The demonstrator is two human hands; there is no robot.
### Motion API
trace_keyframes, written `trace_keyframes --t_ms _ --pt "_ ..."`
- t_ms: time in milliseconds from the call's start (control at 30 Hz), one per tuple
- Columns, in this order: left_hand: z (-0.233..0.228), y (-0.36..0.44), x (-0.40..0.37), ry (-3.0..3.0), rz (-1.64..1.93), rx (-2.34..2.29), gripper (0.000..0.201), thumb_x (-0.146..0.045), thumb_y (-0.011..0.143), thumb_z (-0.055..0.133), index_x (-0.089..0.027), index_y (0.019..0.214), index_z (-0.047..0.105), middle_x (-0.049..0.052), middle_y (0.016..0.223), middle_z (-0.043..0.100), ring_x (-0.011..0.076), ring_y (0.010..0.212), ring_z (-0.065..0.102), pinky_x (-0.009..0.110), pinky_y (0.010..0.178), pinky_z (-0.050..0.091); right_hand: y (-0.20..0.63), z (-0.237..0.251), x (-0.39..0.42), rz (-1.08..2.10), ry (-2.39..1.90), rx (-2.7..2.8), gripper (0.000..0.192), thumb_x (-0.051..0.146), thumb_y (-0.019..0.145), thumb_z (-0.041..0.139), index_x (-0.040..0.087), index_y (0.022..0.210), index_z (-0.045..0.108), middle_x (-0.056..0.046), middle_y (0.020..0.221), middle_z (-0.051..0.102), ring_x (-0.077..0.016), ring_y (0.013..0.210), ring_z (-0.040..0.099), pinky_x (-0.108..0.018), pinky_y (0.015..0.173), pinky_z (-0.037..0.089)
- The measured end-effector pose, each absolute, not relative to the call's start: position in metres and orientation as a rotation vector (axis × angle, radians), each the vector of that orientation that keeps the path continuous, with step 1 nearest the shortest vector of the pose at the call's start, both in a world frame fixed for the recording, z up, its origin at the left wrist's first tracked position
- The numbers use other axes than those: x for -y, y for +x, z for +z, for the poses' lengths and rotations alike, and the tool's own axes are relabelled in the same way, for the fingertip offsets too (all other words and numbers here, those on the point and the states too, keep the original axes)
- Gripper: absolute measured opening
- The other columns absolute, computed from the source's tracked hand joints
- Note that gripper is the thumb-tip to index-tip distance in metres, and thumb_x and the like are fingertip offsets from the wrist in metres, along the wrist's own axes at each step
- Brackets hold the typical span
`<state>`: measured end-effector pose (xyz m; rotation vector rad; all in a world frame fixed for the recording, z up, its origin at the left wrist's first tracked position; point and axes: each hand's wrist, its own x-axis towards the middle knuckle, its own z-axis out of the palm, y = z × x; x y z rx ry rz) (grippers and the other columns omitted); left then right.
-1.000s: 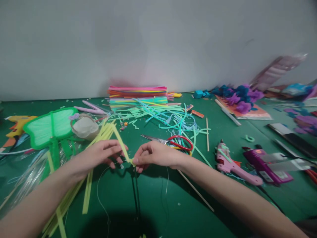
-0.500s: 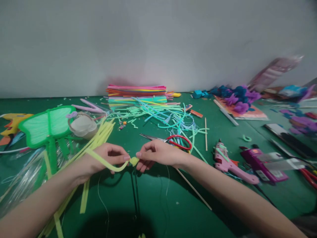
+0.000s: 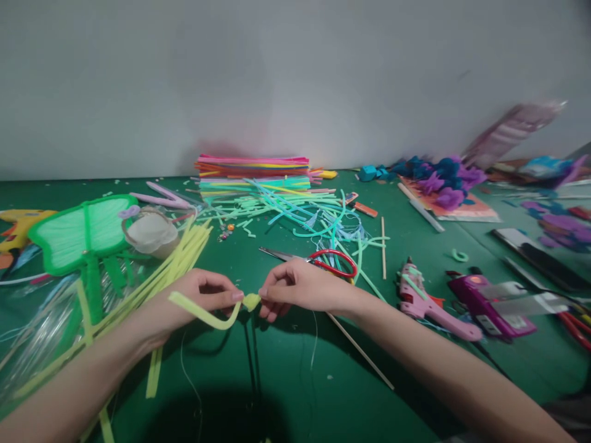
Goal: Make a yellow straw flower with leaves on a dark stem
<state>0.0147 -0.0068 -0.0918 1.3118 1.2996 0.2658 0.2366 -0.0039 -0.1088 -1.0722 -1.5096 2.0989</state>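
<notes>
Between my hands is a yellow pipe cleaner point(image 3: 203, 314), with a small wound knot point(image 3: 252, 301) at its right end and a curved free tail lying over my left wrist side. My left hand point(image 3: 198, 292) pinches it just left of the knot. The fingertips of my right hand point(image 3: 290, 289) are closed at the knot's right side. Behind my right hand lie red-handled scissors point(image 3: 335, 263), blades pointing left. A bundle of yellow pipe cleaners point(image 3: 182, 252) lies beside and under my left forearm.
Colourful pipe cleaners point(image 3: 253, 166) are stacked by the wall, with green and blue ones tangled in front. Left are a green butterfly-shaped piece point(image 3: 64, 237) and a yellow glue gun point(image 3: 23, 231). Right are a pink glue gun point(image 3: 434, 311), a purple device point(image 3: 489, 307) and a wooden stick point(image 3: 362, 351).
The knot shows more plainly between my fingertips, and my right hand has shifted slightly right. The tail's free end has tipped lower. The view has moved a little.
</notes>
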Motion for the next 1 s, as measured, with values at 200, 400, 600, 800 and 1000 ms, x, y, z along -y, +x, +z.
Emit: trace_keyframes --t_ms 200,400,600,800,1000 --pt "-0.092 0.014 0.010 1.434 0.248 -1.311 0.024 -0.043 0.071 0.069 -0.020 0.075 0.073 0.001 0.069 0.065 0.0161 0.065 0.053 0.023 0.055 0.036 0.230 -0.112 0.006 2.003 -1.072 1.534 0.018 0.031 0.076 0.071 0.015 0.076 0.063 -0.003 0.070 0.070 -0.0116 0.063 0.066 -0.026 0.067 0.055" --pt "-0.098 0.012 0.014 1.512 0.305 -1.315 0.020 -0.040 0.074 0.068 -0.021 0.070 0.071 -0.002 0.065 0.061 0.0141 0.063 0.050 0.023 0.056 0.033 0.226 -0.115 0.007 1.920 -1.062 1.630 0.009 0.025 0.078 0.065 0.016 0.076 0.062 -0.001 0.070 0.069 -0.0128 0.066 0.067 -0.024 0.066 0.053" --pt "-0.098 0.013 0.014 1.343 0.410 -1.332 0.032 -0.050 0.077 0.066 -0.018 0.078 0.073 0.003 0.075 0.068 0.0182 0.073 0.058 0.025 0.061 0.042 0.230 -0.122 0.006 1.902 -1.048 1.584 0.016 0.031 0.079 0.066 0.016 0.079 0.062 -0.001 0.072 0.069 -0.0127 0.067 0.066 -0.027 0.067 0.053" --pt "-0.107 -0.001 0.016 0.769 0.558 -1.008 0.052 -0.055 0.090 0.045 -0.014 0.108 0.071 0.016 0.108 0.071 0.0279 0.105 0.063 0.034 0.081 0.052 0.234 -0.120 0.009 1.874 -1.044 1.562 0.025 0.041 0.083 0.063 0.016 0.083 0.061 -0.003 0.076 0.068 -0.0135 0.070 0.065 -0.028 0.070 0.052" --pt "-0.118 -0.004 0.028 0.667 0.619 -0.892 0.048 -0.046 0.094 0.043 -0.010 0.107 0.072 0.017 0.115 0.069 0.0308 0.114 0.059 0.035 0.086 0.053 0.258 -0.111 0.021 1.085 -1.354 1.982 0.025 0.036 0.094 0.046 0.018 0.094 0.063 -0.004 0.087 0.068 -0.0153 0.076 0.061 -0.029 0.069 0.048"
